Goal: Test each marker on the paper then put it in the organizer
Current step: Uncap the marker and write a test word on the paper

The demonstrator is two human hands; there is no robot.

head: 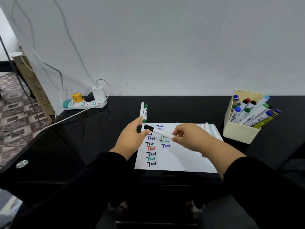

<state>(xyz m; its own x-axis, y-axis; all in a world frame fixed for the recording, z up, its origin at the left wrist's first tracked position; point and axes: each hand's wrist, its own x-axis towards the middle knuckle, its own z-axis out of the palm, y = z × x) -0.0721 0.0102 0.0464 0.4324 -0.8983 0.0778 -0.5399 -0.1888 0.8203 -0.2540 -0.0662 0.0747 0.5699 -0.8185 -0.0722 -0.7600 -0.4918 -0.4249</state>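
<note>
A white sheet of paper [178,159] lies on the black desk, covered with "Test" written in black, blue, green and red. My right hand [189,136] pinches the white barrel of a black-capped marker [158,131] held level above the paper. My left hand [132,138] has its fingertips at that marker's black cap. Two more markers [144,111], one green, lie on the desk just beyond my left hand. Further white markers [209,128] lie at the paper's far right edge. A cream organizer [237,131] at the right holds several markers.
A white power strip [84,104] with chargers and trailing cables sits at the desk's back left. A cardboard box [33,86] leans against the wall at the left. The wall stands right behind the desk.
</note>
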